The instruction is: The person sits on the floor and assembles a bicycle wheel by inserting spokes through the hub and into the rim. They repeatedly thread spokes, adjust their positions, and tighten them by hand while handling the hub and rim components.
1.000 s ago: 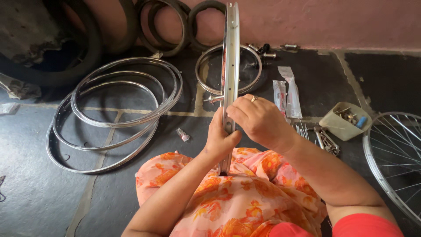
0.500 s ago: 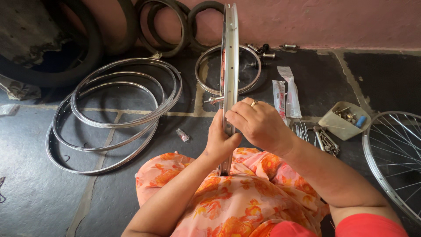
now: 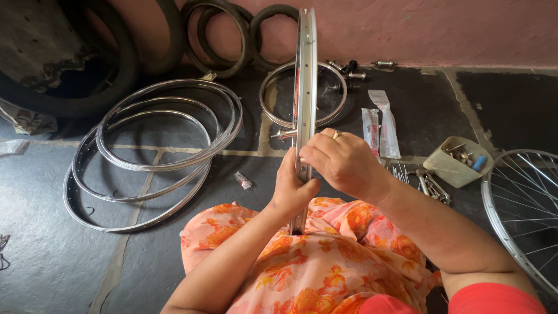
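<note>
A shiny metal bicycle rim (image 3: 305, 70) stands upright and edge-on in front of me, its lower part resting on my lap over an orange flowered cloth (image 3: 325, 261). My left hand (image 3: 290, 189) grips the rim from the left side at mid height. My right hand (image 3: 343, 163), with a ring on one finger, is closed over the rim's edge from the right, its fingertips pinched at the rim. A hub axle end (image 3: 283, 134) sticks out to the left just above my hands.
Several bare rims (image 3: 157, 157) lie stacked on the dark stone floor at left, and one smaller rim (image 3: 334, 96) lies behind. Tyres (image 3: 221, 40) lean on the pink wall. A spoked wheel (image 3: 523, 215), a small tub of parts (image 3: 456, 160), plastic packets (image 3: 381, 128) and loose spokes sit at right.
</note>
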